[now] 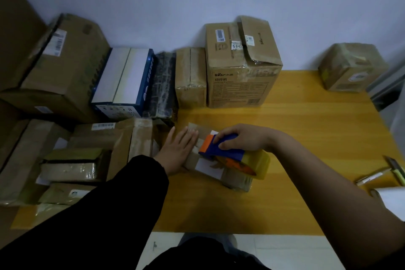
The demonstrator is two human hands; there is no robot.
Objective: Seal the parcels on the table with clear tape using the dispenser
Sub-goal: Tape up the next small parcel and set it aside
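From the head view I have a small parcel (215, 165) lying near the front middle of the yellow table (317, 129), its long side running from far-left to near-right. My left hand (178, 149) lies flat and open on its far-left end, fingers spread, pinning it down. My right hand (241, 138) is wrapped around the blue handle of the dispenser (228, 153), whose orange nose sits on the parcel top just beside the left fingers, with the yellowish tape roll (256, 163) hanging toward the near-right end. I judge that I am mid-pull on a strip along the top seam, though I cannot make out the tape itself on the cardboard. To do this well I would keep the nose pressed down so the tape bonds as it runs, pull straight along the seam toward the near-right end, carry it over the edge and a little down the side, then tilt the dispenser to bite the blade through. The left hand should stay heavy, or the light parcel will slide with the pull. Other boxes crowd the left and back: a tall box (241, 72) behind, a lone box (350, 68) at far right. Pens or a knife (383, 173) lie at the right edge, too blurred to tell which.
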